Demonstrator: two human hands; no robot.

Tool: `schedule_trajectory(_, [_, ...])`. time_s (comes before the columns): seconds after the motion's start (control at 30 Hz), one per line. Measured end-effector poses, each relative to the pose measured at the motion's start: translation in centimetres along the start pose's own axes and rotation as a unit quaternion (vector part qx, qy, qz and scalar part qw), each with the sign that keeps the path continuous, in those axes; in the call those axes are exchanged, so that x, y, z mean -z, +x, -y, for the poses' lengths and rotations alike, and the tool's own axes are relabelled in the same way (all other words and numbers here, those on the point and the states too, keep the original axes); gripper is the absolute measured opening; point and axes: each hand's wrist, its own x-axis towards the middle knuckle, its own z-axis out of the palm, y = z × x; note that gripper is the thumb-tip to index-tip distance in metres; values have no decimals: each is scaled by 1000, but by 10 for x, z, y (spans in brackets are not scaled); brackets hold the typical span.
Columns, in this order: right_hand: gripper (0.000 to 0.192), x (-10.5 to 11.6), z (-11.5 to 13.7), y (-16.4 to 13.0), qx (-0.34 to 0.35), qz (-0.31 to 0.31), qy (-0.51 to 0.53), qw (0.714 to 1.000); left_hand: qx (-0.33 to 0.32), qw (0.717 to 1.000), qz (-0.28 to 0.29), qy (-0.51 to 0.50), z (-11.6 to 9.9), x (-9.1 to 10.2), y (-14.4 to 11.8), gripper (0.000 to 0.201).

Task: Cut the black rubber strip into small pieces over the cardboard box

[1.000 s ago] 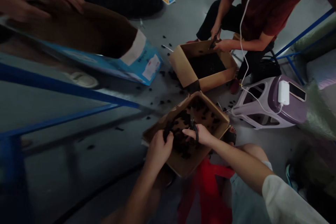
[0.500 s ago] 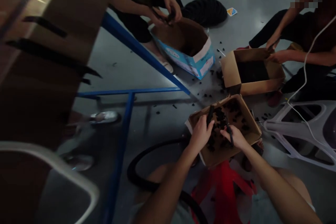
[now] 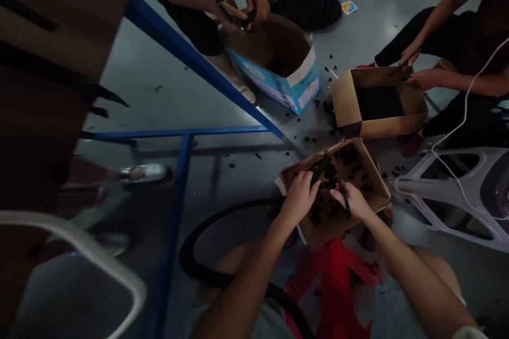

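Observation:
My left hand (image 3: 299, 197) is closed around a black rubber-like strip (image 3: 320, 168), its end pointing up and away over a shallow cardboard box (image 3: 375, 174). My right hand (image 3: 354, 201) grips black-handled scissors (image 3: 345, 200), with the thin blades pointing toward the far side of the box, close to the strip. Dim light hides whether the blades touch it. Many small black pieces (image 3: 350, 157) lie on the floor of this box. A long black hose-like length (image 3: 194, 241) curves from near my lap on the left; its link to the held strip cannot be made out.
A red stool (image 3: 333, 280) stands below the box. Across from me, two people work over a blue-white carton (image 3: 274, 82) and a brown carton (image 3: 379, 130). A blue metal frame (image 3: 186, 169) stands left, a pale plastic stool (image 3: 441, 185) right. Black coils (image 3: 308, 5) lie behind.
The view has shifted slightly, moving the scene left and up. The black strip in my left hand now leans further right, toward the scissors. Both hands keep their hold.

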Motion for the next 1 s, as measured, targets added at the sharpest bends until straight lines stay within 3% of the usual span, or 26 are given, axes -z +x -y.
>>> schedule_trajectory(0.13, [40,2,-1,0,-25,2,-23,999,9,1000,18,6,-3,6,0,32])
schedule_trajectory(0.3, [42,2,-5,1,-44,10,-56,997,105,992,46,51,-7,6,-1,36])
schedule_trajectory(0.5, [47,0,-8,0,-28,31,-102,994,21,994,48,94,-4,6,1,17])
schedule_trajectory(0.67, [49,0,-5,-3,22,27,-113,993,59,977,167,122,-7,9,-4,26])
schedule_trajectory(0.77, [53,1,-3,-2,6,40,-114,993,33,968,230,89,-11,10,-7,30])
schedule_trajectory(0.87, [56,3,-2,-1,-17,69,-119,990,14,963,259,78,-11,10,-8,34])
schedule_trajectory(1.0, [60,7,-1,-1,-30,139,-96,985,4,954,262,143,-9,12,-5,35])
